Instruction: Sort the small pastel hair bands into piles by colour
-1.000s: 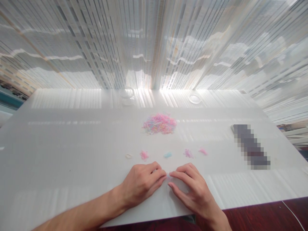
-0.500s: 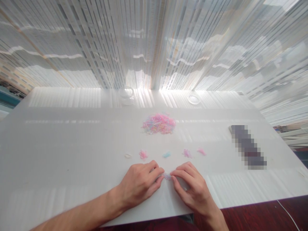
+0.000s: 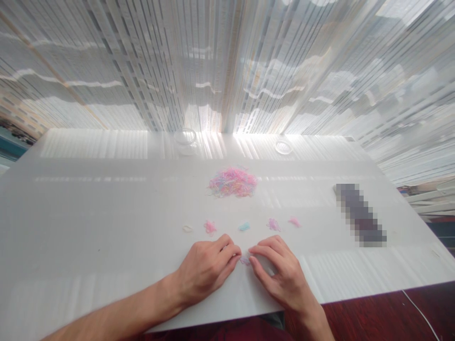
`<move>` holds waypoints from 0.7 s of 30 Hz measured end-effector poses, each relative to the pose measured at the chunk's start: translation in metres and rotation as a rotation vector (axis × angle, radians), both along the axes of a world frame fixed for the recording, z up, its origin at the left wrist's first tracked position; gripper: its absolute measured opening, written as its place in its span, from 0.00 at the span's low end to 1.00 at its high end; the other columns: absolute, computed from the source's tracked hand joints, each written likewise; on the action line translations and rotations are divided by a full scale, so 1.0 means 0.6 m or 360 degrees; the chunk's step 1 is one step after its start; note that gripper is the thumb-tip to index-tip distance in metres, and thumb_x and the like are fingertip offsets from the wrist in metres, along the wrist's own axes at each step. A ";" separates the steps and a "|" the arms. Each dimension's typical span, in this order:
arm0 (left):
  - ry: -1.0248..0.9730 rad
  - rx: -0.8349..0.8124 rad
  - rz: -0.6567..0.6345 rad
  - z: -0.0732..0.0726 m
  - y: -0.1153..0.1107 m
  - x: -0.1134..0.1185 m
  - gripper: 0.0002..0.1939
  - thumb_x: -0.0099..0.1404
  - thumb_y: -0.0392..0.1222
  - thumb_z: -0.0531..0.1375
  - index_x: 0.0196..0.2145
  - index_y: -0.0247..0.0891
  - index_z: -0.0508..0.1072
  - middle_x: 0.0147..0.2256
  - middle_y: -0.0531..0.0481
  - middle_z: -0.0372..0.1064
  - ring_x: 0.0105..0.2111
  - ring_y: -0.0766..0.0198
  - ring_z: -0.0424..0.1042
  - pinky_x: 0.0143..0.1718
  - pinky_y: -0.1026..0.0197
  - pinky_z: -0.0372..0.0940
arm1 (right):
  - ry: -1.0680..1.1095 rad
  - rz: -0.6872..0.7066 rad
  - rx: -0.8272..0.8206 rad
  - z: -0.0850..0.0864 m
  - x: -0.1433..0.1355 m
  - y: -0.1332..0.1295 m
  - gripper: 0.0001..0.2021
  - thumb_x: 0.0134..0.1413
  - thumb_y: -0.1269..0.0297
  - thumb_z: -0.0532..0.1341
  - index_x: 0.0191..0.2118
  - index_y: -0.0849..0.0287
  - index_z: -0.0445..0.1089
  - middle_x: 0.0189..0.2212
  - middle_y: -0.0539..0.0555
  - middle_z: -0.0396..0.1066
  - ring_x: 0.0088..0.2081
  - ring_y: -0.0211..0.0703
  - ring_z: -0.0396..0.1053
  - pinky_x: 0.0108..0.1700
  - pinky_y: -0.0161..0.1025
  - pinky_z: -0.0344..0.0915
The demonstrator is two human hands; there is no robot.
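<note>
White desk (image 3: 106, 203) has loads of bare room on the left, and its near edge runs just below the hands. The dark thing (image 3: 360, 215) on the right is pixelated, can't make it out. Left hand (image 3: 209, 265) has a narrow grip, fingertips pinching and partly hiding the purplish loops (image 3: 245, 260) between the hands. Right hand (image 3: 280, 272) has its grip slightly open beside them, can't tell if it's touching.

heap (image 3: 232, 182) behind row of clusters (image 3: 244, 227)
</note>
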State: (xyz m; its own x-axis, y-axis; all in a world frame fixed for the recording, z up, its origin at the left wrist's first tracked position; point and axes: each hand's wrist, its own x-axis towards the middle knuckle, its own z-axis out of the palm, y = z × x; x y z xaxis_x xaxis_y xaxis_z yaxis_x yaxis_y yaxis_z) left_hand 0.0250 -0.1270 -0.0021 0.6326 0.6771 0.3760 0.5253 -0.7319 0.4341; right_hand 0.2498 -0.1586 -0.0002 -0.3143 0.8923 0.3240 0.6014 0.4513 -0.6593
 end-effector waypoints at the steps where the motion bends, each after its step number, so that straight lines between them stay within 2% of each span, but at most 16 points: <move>1: -0.0013 -0.0008 0.0000 0.001 0.000 0.000 0.08 0.76 0.37 0.51 0.41 0.40 0.70 0.32 0.52 0.71 0.25 0.63 0.72 0.24 0.62 0.64 | -0.0006 0.0006 0.0001 0.000 0.000 0.000 0.06 0.64 0.71 0.62 0.46 0.57 0.72 0.36 0.54 0.71 0.39 0.45 0.69 0.40 0.42 0.70; 7: -0.0036 -0.0061 0.0064 0.005 -0.005 -0.001 0.05 0.75 0.38 0.53 0.43 0.41 0.69 0.32 0.53 0.70 0.25 0.62 0.72 0.23 0.62 0.64 | -0.0002 -0.0005 0.0016 0.000 -0.001 0.001 0.07 0.65 0.73 0.61 0.46 0.56 0.71 0.36 0.54 0.71 0.39 0.44 0.70 0.41 0.42 0.71; 11: 0.0060 -0.0025 0.0115 0.003 -0.008 -0.001 0.07 0.73 0.37 0.53 0.46 0.42 0.69 0.31 0.53 0.69 0.23 0.61 0.71 0.21 0.61 0.63 | 0.0008 -0.0001 0.0011 0.001 -0.001 0.002 0.08 0.65 0.73 0.60 0.46 0.56 0.71 0.36 0.54 0.71 0.39 0.44 0.70 0.40 0.41 0.71; 17: 0.0095 0.0060 0.0108 -0.003 -0.005 -0.001 0.09 0.73 0.34 0.51 0.38 0.41 0.69 0.29 0.54 0.67 0.22 0.64 0.69 0.20 0.62 0.59 | 0.0049 0.0000 0.0066 0.001 -0.001 0.007 0.08 0.65 0.74 0.59 0.45 0.56 0.71 0.35 0.53 0.71 0.36 0.42 0.71 0.38 0.39 0.72; 21: 0.0064 0.0113 0.0103 -0.005 -0.001 0.000 0.10 0.74 0.33 0.50 0.37 0.41 0.69 0.28 0.54 0.67 0.21 0.64 0.69 0.20 0.63 0.58 | 0.0073 -0.0011 0.0083 0.004 -0.003 0.010 0.08 0.64 0.75 0.59 0.43 0.56 0.72 0.34 0.53 0.72 0.36 0.42 0.71 0.37 0.38 0.72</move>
State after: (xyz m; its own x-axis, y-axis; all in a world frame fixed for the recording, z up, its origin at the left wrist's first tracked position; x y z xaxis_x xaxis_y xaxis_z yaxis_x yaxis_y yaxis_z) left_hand 0.0247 -0.1279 -0.0049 0.6039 0.6897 0.3995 0.5885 -0.7238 0.3601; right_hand 0.2478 -0.1526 0.0025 -0.2921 0.8759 0.3839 0.5744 0.4817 -0.6619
